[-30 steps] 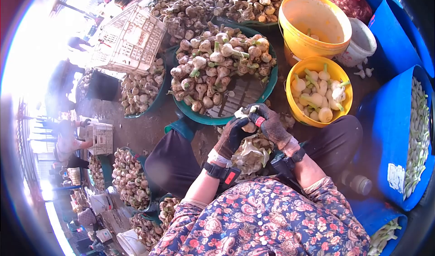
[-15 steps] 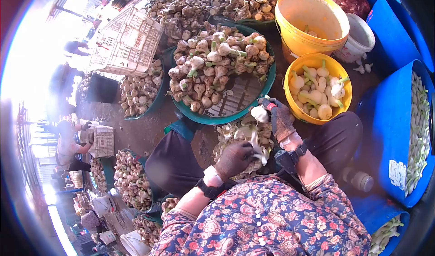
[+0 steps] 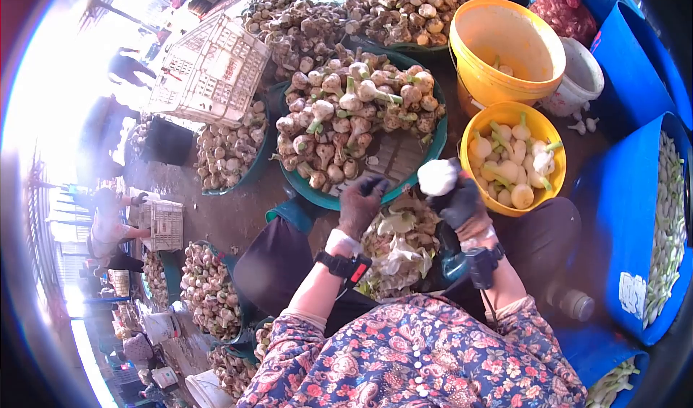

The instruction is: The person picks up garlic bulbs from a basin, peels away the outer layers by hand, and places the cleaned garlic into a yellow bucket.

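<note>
My right hand (image 3: 462, 207), in a dark glove, is closed around a white peeled garlic bulb (image 3: 437, 178), beside the small yellow bucket. My gloved left hand (image 3: 361, 207) is by the near rim of a green tub (image 3: 328, 200), fingers curled together; what they hold, if anything, is hidden. Unpeeled garlic bulbs (image 3: 339, 130) with short stems fill much of that tub, around a bare slatted patch. Below and between my hands lies a heap of loose garlic skins (image 3: 401, 256). White peeled bulbs (image 3: 505, 163) lie in the small yellow bucket (image 3: 471, 186).
A larger yellow bucket (image 3: 469, 69) and a whitish bucket (image 3: 588, 83) stand behind the small one. Blue bins (image 3: 613, 213) with garlic line the right. A white crate (image 3: 209, 69) stands left of the green tub. Far left, another person (image 3: 108, 224) handles a crate (image 3: 164, 224).
My left hand has moved up and away from the skin heap toward the green tub. The pale skin at its fingers no longer shows. My right hand has shifted slightly down, still holding the garlic bulb.
</note>
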The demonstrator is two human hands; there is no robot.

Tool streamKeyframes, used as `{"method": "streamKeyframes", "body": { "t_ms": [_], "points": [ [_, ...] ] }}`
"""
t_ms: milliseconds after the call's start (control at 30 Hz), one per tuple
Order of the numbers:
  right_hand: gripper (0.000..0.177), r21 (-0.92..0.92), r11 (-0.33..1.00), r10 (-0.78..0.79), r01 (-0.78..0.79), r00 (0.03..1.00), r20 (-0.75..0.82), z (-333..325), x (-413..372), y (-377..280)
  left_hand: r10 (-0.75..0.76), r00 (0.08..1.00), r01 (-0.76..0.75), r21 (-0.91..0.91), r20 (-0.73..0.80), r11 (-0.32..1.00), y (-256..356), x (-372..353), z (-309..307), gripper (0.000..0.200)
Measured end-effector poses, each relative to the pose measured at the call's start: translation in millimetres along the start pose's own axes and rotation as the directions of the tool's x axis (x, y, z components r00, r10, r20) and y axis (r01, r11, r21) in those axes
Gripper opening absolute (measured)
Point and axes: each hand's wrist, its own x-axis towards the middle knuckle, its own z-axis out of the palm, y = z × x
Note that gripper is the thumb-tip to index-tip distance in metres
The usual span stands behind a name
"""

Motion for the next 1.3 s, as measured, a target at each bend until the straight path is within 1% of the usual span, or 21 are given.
{"method": "streamKeyframes", "body": {
  "t_ms": [33,100,133,200,267,333,400,467,500,600,667,733,767,800,867,900,1000,1167,1233,1267,1300],
  "points": [
    [0.033,-0.213,0.975,-0.052,0.053,0.999,0.014,-0.5,-1.1,-8.6,-0.052,0.998,0.060,0.287,-0.034,0.956,24.3,13.0,-10.1,0.039],
    [0.049,-0.609,0.779,-0.155,0.148,0.987,0.042,-1.8,-3.2,-25.6,0.033,0.988,0.051,0.529,-0.148,0.847,-7.4,62.6,-16.9,0.051],
    [0.054,0.116,0.991,0.060,-0.074,0.991,0.118,15.8,-6.5,-24.9,0.087,0.977,0.059,0.634,-0.196,0.771,-23.9,86.8,-15.7,0.057],
    [0.062,-0.086,0.996,-0.023,0.005,0.978,-0.206,15.1,-1.7,-12.0,0.093,0.967,0.088,0.655,-0.236,0.751,-40.9,127.5,-9.2,0.066],
    [0.058,-0.378,0.919,-0.060,-0.112,0.908,-0.415,9.1,3.1,-1.9,0.214,0.940,0.025,0.681,-0.265,0.732,-39.3,164.6,-2.2,0.072],
    [0.053,-0.445,0.871,-0.042,-0.207,0.871,-0.489,6.2,7.5,7.8,0.433,0.860,-0.120,0.718,-0.270,0.686,-21.8,194.8,6.2,0.074],
    [0.049,-0.452,0.856,-0.012,-0.250,0.865,-0.502,3.5,14.1,11.9,0.444,0.891,-0.201,0.793,-0.097,0.575,-1.4,223.5,11.7,0.076],
    [0.047,-0.473,0.833,0.029,-0.287,0.876,-0.481,-15.8,19.5,15.8,0.316,0.934,-0.261,0.923,0.168,0.283,13.9,239.9,19.8,0.079],
    [0.046,-0.477,0.827,0.033,-0.297,0.873,-0.487,-14.7,21.4,16.3,0.438,0.875,-0.305,0.937,0.206,0.170,10.8,245.9,22.0,0.070],
    [0.046,-0.640,0.742,-0.120,-0.200,0.899,-0.421,-2.3,17.7,17.2,0.352,0.921,-0.332,0.806,0.165,0.490,3.7,245.0,15.4,0.055],
    [0.047,-0.816,0.571,-0.343,-0.086,0.878,-0.333,-2.6,18.4,19.8,0.190,0.982,-0.146,0.654,0.003,0.742,14.1,203.0,14.0,0.051],
    [0.047,-0.938,0.343,-0.513,0.043,0.845,-0.150,-20.8,19.8,26.4,-0.088,0.990,0.066,0.191,0.112,0.979,-10.0,160.2,11.1,0.056],
    [0.045,-0.975,0.221,-0.551,-0.001,0.825,-0.126,-6.5,15.5,24.2,-0.159,0.947,0.190,-0.085,0.280,0.978,5.5,122.2,13.7,0.053],
    [0.044,-0.994,0.105,-0.586,0.009,0.809,-0.054,-5.3,14.9,26.2,-0.213,0.932,0.259,-0.129,0.293,0.957,18.3,84.1,18.1,0.049],
    [0.041,-0.990,-0.140,-0.625,0.020,0.773,0.104,-3.4,10.7,29.7,-0.061,0.941,0.074,-0.028,0.333,0.997,19.1,31.8,28.3,0.050],
    [0.038,-0.958,-0.245,-0.570,-0.147,0.822,0.020,14.2,4.5,26.2,-0.073,0.943,0.058,0.056,0.324,0.997,27.6,13.6,33.0,0.050],
    [0.042,-0.967,-0.177,-0.568,-0.183,0.821,-0.051,31.5,-2.6,26.2,0.090,0.964,-0.151,0.239,0.249,0.959,34.6,-16.2,33.7,0.056],
    [0.040,-0.891,-0.379,-0.444,-0.249,0.894,-0.061,31.8,-7.8,28.7,0.270,0.922,-0.370,0.419,0.278,0.829,55.0,-25.0,12.5,0.063],
    [0.038,-0.979,-0.159,-0.381,-0.126,0.923,-0.057,34.2,-13.4,25.9,0.257,0.908,-0.381,0.401,0.330,0.833,51.8,-24.2,4.5,0.062],
    [0.036,-0.997,-0.040,-0.349,-0.067,0.936,-0.049,35.0,-15.1,24.5,0.077,0.929,-0.176,0.250,0.362,0.952,49.7,-23.0,-1.2,0.061],
    [0.035,-0.967,0.230,-0.247,-0.114,0.954,-0.171,34.8,-15.4,22.7,-0.092,0.903,0.056,0.096,0.420,0.994,49.4,-21.0,-7.0,0.059]
  ]
}}
